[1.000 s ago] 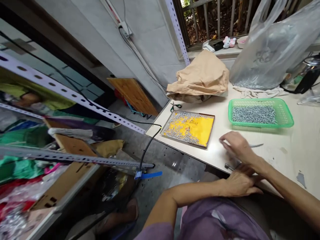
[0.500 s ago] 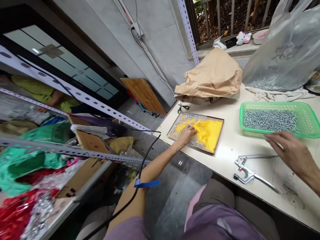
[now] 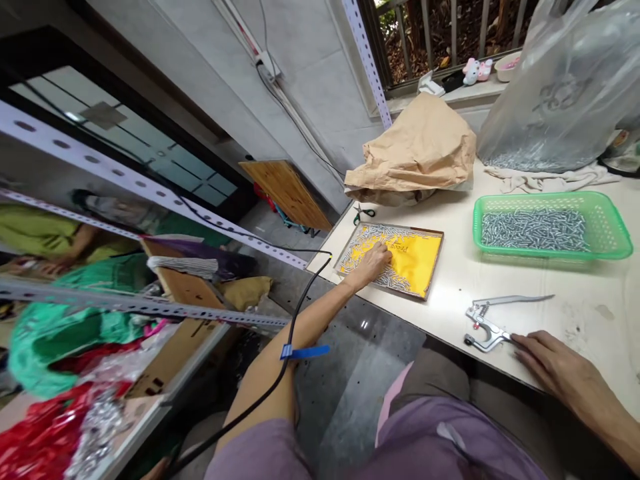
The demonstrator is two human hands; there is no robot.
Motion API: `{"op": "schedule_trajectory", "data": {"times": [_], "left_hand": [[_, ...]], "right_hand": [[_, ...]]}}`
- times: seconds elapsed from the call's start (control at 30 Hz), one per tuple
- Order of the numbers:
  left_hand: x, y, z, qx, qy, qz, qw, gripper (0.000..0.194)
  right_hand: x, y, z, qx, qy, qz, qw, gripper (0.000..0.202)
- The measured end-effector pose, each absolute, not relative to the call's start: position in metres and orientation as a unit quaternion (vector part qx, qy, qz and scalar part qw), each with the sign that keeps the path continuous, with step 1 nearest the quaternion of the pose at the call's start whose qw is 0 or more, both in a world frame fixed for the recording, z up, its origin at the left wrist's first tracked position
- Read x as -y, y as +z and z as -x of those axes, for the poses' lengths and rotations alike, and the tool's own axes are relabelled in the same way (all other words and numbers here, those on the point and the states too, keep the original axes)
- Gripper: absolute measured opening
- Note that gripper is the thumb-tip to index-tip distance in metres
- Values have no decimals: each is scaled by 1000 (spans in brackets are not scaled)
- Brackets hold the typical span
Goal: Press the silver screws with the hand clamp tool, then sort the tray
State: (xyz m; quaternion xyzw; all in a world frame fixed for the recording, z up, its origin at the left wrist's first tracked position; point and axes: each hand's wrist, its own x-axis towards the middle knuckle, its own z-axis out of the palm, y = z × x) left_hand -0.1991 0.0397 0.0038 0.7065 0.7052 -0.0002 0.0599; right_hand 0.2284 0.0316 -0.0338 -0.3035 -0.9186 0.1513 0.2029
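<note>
At the far left, 1 other person in a yellow-green top (image 3: 30,230) bends over a work surface, hands low and blurred. In front of that person lie green plastic (image 3: 65,327), red plastic (image 3: 35,427) and crumpled silvery plastic (image 3: 103,420). Perforated metal rails (image 3: 170,193) slant across this side, and a bundle of pale strands (image 3: 183,265) rests near them. A wooden board (image 3: 285,193) leans near the wall. A black cable (image 3: 295,313) with a blue tie (image 3: 310,351) passes over the left arm.

On the pale table (image 3: 450,287), green-handled scissors (image 3: 365,213) lie just behind the shallow tray (image 3: 434,267). The left hand (image 3: 371,263) reaches into this tray, fingers bent and bunched among small metal pieces (image 3: 400,283) on its yellow bottom; whether they pinch a piece, I cannot tell. A crumpled brown paper bag (image 3: 417,150) sits behind the tray. On the window sill are 2 small toy figures (image 3: 477,70) and a bowl (image 3: 509,65).

The metal hand tool (image 3: 483,337) lies near the table's front edge, its 2 handles spread. Behind it, a green basket (image 3: 613,230) holds more metal pieces, with a white cloth (image 3: 550,179) and a big clear bag (image 3: 555,100) farther back. The right hand (image 3: 565,367) touches the tool's nearer handle, fingers extended and close together; its grip is unclear.
</note>
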Motion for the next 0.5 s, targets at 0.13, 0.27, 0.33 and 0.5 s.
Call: {"op": "schedule_trajectory", "data": {"times": [0.13, 0.27, 0.33, 0.5], "left_hand": [[-22, 3, 140, -729, 200, -618, 216, 11], [1, -8, 67, -703, 231, -468, 484, 20], [7, -13, 41, -705, 213, -404, 543, 24], [4, -16, 14, -708, 185, -353, 583, 37]], "right_hand": [[-24, -29, -227, 924, 131, 329, 146, 34], [-26, -31, -225, 925, 119, 349, 93, 26], [-25, -32, -224, 924, 117, 356, 80, 23], [-22, -26, -225, 927, 117, 348, 78, 24]]}}
